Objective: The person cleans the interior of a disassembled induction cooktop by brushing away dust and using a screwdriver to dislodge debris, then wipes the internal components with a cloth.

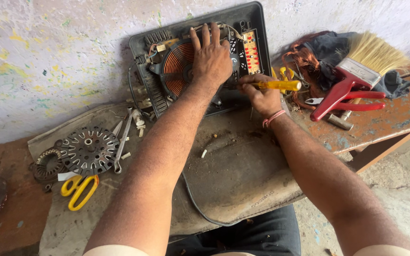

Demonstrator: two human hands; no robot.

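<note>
- Head view is showing an opened induction cooker (243, 28), dark plastic shell, lying far centre on the workbench (243, 166).
- Left hand (210, 59) is pressing flat, released, on its round copper coil (176, 66).
- Right hand (262, 97) is gripping a yellow-handled screwdriver (276, 85).

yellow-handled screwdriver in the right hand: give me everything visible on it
The screwdriver has a translucent yellow handle, plastic by its look, with a pale cap at its outer end. It lies almost level, cap pointing right, tip end toward the opened dark appliance housing. The right hand grips it, fingers wrapped over the front of the handle, so shaft and tip are hidden. Nothing else visibly touches it; the left hand rests on the copper coil beside it.
</note>
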